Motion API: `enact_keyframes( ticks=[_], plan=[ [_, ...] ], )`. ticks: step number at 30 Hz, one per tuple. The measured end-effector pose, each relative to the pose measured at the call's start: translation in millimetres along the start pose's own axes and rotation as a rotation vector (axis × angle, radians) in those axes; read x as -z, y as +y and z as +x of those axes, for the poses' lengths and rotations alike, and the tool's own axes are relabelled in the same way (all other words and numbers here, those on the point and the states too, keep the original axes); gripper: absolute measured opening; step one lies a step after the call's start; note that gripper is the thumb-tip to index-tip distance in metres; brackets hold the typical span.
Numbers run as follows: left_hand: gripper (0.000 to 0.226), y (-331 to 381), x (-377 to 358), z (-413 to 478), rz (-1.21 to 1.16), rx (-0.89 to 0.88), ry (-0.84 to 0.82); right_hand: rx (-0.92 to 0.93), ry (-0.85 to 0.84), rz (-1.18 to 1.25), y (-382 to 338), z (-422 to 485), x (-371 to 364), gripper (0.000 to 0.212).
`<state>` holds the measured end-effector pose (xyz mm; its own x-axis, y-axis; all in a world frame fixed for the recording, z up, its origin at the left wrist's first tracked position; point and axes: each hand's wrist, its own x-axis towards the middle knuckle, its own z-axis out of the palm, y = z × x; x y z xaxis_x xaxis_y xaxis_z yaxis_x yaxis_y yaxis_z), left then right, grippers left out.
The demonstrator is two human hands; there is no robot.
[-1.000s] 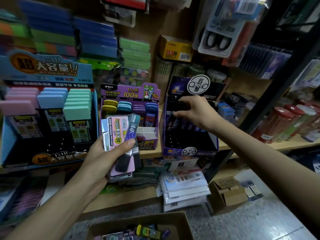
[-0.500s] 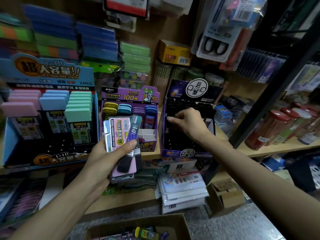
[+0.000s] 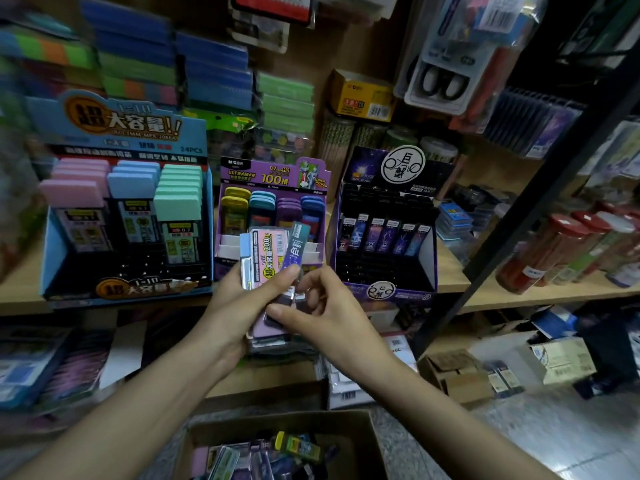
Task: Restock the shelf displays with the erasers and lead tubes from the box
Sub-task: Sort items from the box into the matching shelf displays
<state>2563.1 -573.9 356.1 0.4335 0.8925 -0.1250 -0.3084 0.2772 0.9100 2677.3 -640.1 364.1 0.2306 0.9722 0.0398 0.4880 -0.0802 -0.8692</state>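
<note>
My left hand [image 3: 239, 306] grips a stack of lead tube packs [image 3: 266, 258], a pink pack in front and a dark purple tube leaning at its right. My right hand [image 3: 322, 313] has its thumb and fingers at the lower end of that dark tube, pinching it. On the shelf behind stand a black-and-purple display [image 3: 384, 237] with one row of dark tubes, a purple display [image 3: 273, 209] of coloured cases, and a blue display [image 3: 128, 209] of pink, blue and green items. The cardboard box [image 3: 284, 445] with more packs sits on the floor below.
A black shelf upright [image 3: 519, 220] slants down at the right. Red-lidded jars [image 3: 568, 251] stand beyond it. Stacked packets [image 3: 346, 386] and small brown cartons [image 3: 453, 379] fill the lower shelf and floor. Hanging scissors packs [image 3: 446, 64] crowd the wall above.
My right hand has left the black-and-purple display and come back down to the stack in my left hand, taking hold of the dark tube. The left hand stayed roughly in place.
</note>
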Motion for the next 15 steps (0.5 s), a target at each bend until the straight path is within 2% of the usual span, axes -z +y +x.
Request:
enact_keyframes(
  ticks=[2,7,11,13,15],
  plan=[
    [0.056,0,-1,-2,0.008,-0.009,0.019,-0.026,0.020,0.076,0,0,1,0.032],
    [0.053,-1,-3,-6,0.031,0.009,-0.025,-0.146,0.011,0.440,-1,-4,10,0.007],
    [0.054,-2,-5,-3,0.074,0.019,-0.032,-0.138,0.159,0.607,-9,2,33,0.004],
    [0.049,-1,-6,-2,0.082,0.031,-0.023,-0.074,0.255,0.611,-11,8,54,0.007],
    [0.046,0,-5,-1,0.082,0.042,-0.011,0.018,0.338,0.500,-8,15,80,0.011]
  ],
)
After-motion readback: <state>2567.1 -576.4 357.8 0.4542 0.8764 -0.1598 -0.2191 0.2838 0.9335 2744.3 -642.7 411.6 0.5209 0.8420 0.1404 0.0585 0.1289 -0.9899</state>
